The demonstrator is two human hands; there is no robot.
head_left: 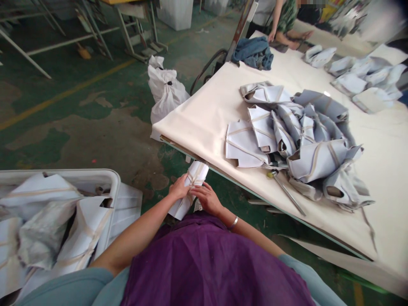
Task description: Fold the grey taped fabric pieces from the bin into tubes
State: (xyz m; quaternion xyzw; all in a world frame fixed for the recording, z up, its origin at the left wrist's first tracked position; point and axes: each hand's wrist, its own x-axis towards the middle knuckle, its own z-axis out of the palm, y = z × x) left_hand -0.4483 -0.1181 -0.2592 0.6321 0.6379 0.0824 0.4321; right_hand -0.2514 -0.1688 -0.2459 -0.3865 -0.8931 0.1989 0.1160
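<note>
In front of my purple apron I hold a folded white bundle (198,172) crossed by beige strips, just off the table's near edge. My left hand (179,187) is closed around its left side. My right hand (208,199), with a bangle at the wrist, is closed over the right side, its fingers at the strips; the fingertips are partly hidden. A pile of similar strapped white bundles (318,161) lies on the table (197,108) to the right. A metal rod-like tool (290,193) with a yellowish end rests beside that pile.
At lower left stands a white bin (115,187) holding more strapped bundles. A tied white sack (167,91) is on the floor by the table corner. Blue denim cloth (254,53) and more pale bundles (366,74) lie farther back. Another person's arm (276,19) shows across the table.
</note>
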